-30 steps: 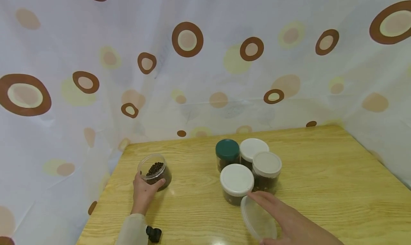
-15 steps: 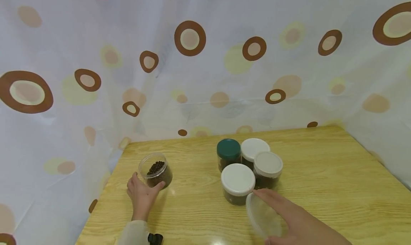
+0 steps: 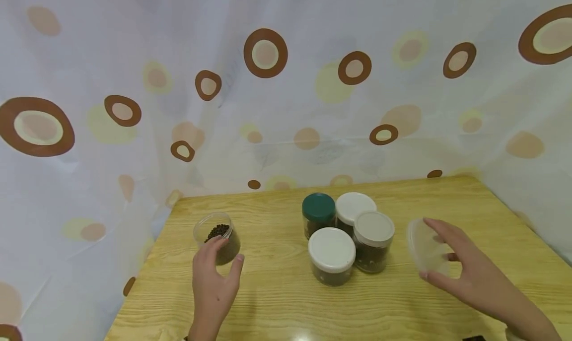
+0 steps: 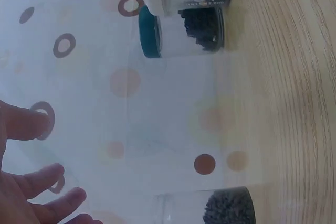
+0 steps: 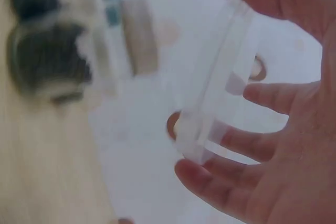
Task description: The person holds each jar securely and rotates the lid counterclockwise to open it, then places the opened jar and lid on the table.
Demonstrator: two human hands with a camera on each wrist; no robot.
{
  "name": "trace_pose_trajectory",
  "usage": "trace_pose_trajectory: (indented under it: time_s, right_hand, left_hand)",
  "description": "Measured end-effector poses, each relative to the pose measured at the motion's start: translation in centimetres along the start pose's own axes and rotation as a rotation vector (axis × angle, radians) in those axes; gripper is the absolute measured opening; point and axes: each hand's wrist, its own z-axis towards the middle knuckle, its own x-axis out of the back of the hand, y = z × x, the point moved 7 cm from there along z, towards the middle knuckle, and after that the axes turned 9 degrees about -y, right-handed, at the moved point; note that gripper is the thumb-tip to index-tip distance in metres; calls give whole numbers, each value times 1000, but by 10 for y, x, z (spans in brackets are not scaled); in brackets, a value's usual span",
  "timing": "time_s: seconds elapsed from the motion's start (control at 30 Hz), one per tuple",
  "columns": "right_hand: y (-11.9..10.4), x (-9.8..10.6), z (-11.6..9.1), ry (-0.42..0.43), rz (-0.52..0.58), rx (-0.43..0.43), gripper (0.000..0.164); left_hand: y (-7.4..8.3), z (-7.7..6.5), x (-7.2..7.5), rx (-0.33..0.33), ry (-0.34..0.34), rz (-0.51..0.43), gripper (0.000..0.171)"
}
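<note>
A clear jar [image 3: 230, 249] without a lid stands at the left of the table, partly filled with small dark beans [image 3: 219, 232]. My left hand [image 3: 213, 279] is in front of it, fingers spread and holding nothing; in the left wrist view a gap separates the fingers from the jar [image 4: 228, 205]. At the right, my right hand [image 3: 469, 269] grips a translucent round lid [image 3: 426, 246] by its rim, thumb on one side and fingers on the other. That lid [image 5: 215, 82] is tilted on edge, above the table.
Several lidded jars group mid-table: one green-lidded [image 3: 318, 209], one white-lidded at the back [image 3: 355, 207], one white-lidded in front [image 3: 331, 251] and one pale-lidded [image 3: 373, 232]. A patterned sheet [image 3: 286, 107] hangs behind the wooden table [image 3: 277, 301].
My left hand has let go of the open jar and drawn back toward me. My right hand has carried the lid rightward, away from the grouped jars.
</note>
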Motion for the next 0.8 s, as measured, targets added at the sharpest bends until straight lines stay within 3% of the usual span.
trace_pose_trajectory:
  time_s: [0.17, 0.37, 0.57, 0.8]
  right_hand:
    - [45, 6, 11, -59, -41, -133, 90]
    - [84, 2, 27, -131, -86, -238, 84]
    - [114, -9, 41, -107, -104, -265, 71]
    - [142, -17, 52, -94, -113, -316, 70]
  left_hand:
    - [12, -11, -7, -8, -45, 24, 44]
    - [16, -19, -10, 2, -93, 47, 45]
    - [17, -24, -15, 34, -170, 83, 46]
    - [17, -29, -19, 45, -228, 106, 48]
